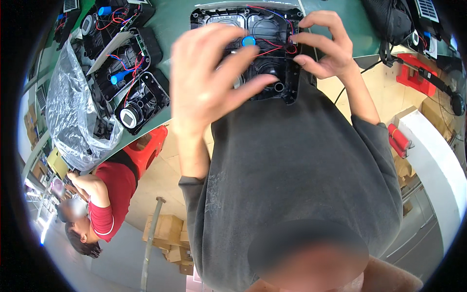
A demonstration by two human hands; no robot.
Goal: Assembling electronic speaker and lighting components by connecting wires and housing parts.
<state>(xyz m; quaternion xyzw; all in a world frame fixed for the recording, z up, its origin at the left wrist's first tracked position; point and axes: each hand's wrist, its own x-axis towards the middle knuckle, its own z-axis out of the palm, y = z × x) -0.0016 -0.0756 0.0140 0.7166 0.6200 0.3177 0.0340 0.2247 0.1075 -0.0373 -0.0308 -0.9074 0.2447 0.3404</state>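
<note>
A black plastic housing (272, 24) with red and blue wires inside lies open on the green table in front of me. My left hand (206, 73) is over its left side, slightly blurred, with thumb and fingers apart. A blue cylinder (248, 41) shows between those fingers; whether they touch it I cannot tell. At the housing's right edge is my right hand (328, 46), its curved fingers and thumb spaced apart. Their tips are by the red wires (291, 49) at the rim. A round black part (267, 73) sits in the housing's near half, partly behind my left thumb.
Several similar opened housings (131, 70) stand on the table at left, beside a clear plastic bag (73, 107). A black bag (389, 24) lies at far right. Another person (114, 192) in red is at lower left, near a red stool (148, 151). Cardboard boxes (168, 228) stand on the floor.
</note>
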